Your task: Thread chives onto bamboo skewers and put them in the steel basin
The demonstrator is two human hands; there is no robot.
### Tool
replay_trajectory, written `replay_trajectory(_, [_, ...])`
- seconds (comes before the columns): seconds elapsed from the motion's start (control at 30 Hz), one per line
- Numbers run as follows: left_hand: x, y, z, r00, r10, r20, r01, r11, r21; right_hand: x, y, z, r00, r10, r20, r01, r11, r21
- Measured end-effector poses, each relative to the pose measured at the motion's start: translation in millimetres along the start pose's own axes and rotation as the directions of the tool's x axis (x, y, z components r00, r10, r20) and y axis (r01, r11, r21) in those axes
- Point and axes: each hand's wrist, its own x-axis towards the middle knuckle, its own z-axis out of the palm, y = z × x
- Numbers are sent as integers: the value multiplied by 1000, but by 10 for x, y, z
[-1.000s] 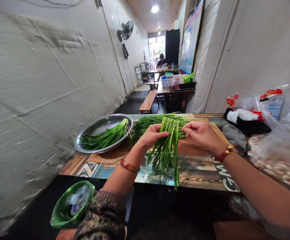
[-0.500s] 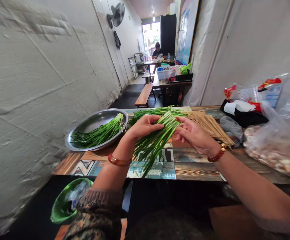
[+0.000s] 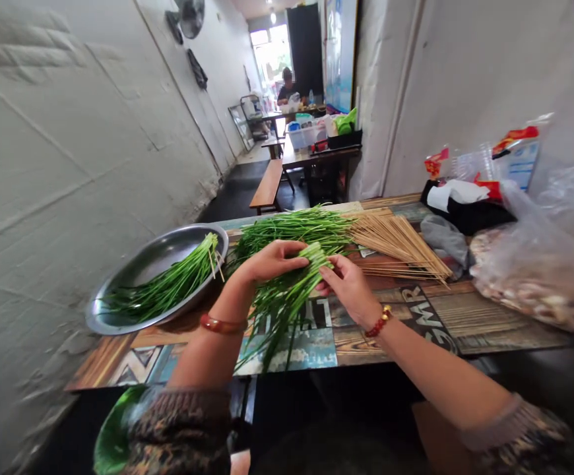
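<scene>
My left hand (image 3: 278, 258) grips a bunch of garlic chives (image 3: 289, 293) near its pale cut ends, thumb across the stems. The green leaves hang down toward the table's front edge. My right hand (image 3: 345, 285) is closed at the right side of the same bunch, thumb and fingers pinching the stems; whether a skewer is between them I cannot tell. Behind my hands lies a pile of loose chives (image 3: 291, 227). Thin bamboo skewers (image 3: 400, 244) are fanned out to its right. A skewered bunch of chives (image 3: 173, 280) rests in the steel basin (image 3: 99, 313) at left.
At right a clear plastic bag (image 3: 529, 277) of pale pieces leans by a grey bag (image 3: 445, 241) and a black container (image 3: 458, 214). A green-lined bin (image 3: 113, 432) stands below the table at left. A person (image 3: 287, 89) sits far back, beyond a bench (image 3: 267, 185).
The view has shifted, with the basin now lower and further left. My right hand has moved in over the stems, its thumb now lying on the bunch, while my left hand keeps its grip.
</scene>
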Motion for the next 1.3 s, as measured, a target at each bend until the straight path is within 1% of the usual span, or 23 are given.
replay_trajectory(0.03, [-23,84,-65,999,2,-35,-1,1000,12,24,-65,77,1000,-17,0,17,999,36])
replay_trajectory(0.13, [-129,281,-245,988,-61,-143,81,988,135,71,-172,314,1000,-10,11,8,981,194])
replay_trajectory(0.2, [-185,302,-302,973,-77,-217,123,971,206,84,-128,414,999,13,34,-21,965,263])
replay_trajectory(0.27, [-192,206,-271,967,-94,-238,152,960,235,100,5,417,998,36,59,-50,969,241])
replay_trajectory(0.33, [-141,9,-149,973,-112,-204,161,956,244,135,188,311,996,68,57,-75,988,135])
replay_trajectory(0.37, [-98,-114,-62,979,-118,-167,158,955,251,160,283,223,994,91,58,-95,993,65])
replay_trajectory(0.43, [12,-371,136,980,-114,-165,154,955,254,219,446,5,989,112,91,-100,987,-127])
replay_trajectory(0.47, [72,-489,235,979,-109,-173,149,961,234,247,507,-111,992,82,94,-56,967,-247])
replay_trajectory(0.5, [132,-591,326,979,-101,-179,139,967,215,271,552,-222,996,26,88,8,928,-372])
replay_trajectory(0.53, [188,-673,403,978,-90,-188,129,970,206,289,583,-321,997,-18,79,54,879,-475])
replay_trajectory(0.57, [241,-733,464,979,-84,-186,122,971,206,300,603,-404,997,-47,68,76,838,-541])
replay_trajectory(0.63, [329,-787,525,984,-74,-162,109,969,220,310,623,-513,997,-58,45,74,805,-589])
replay_trajectory(0.7, [408,-771,506,986,-69,-150,106,962,251,316,635,-553,999,-36,31,48,809,-585])
replay_trajectory(0.73, [452,-745,474,983,-66,-169,111,956,272,323,638,-559,999,-27,29,39,810,-586])
replay_trajectory(0.8, [569,-675,393,969,-41,-245,124,935,332,345,631,-566,999,-17,35,34,807,-590])
replay_trajectory(0.87, [741,-602,326,952,14,-306,118,904,410,371,595,-596,998,-7,66,45,799,-599])
replay_trajectory(0.9, [847,-572,310,951,44,-305,104,886,451,380,565,-624,996,3,94,54,796,-603])
replay_trajectory(0.97, [1090,-532,322,968,79,-240,62,848,527,386,489,-696,985,29,167,79,794,-603])
replay_trajectory(1.07, [1476,-527,430,998,38,-39,-7,799,601,374,372,-798,953,89,291,126,754,-645])
replay_trajectory(1.1, [1595,-538,479,1000,12,22,-23,794,607,371,341,-820,940,111,321,143,729,-669])
replay_trajectory(1.13, [1703,-555,530,998,-8,56,-28,794,607,370,318,-835,930,128,344,158,705,-691])
replay_trajectory(1.2, [1876,-599,628,997,-25,66,-21,786,618,379,296,-848,919,145,368,181,673,-717])
replay_trajectory(1.3, [2026,-687,736,999,-35,32,7,770,638,410,305,-851,912,145,385,198,665,-720])
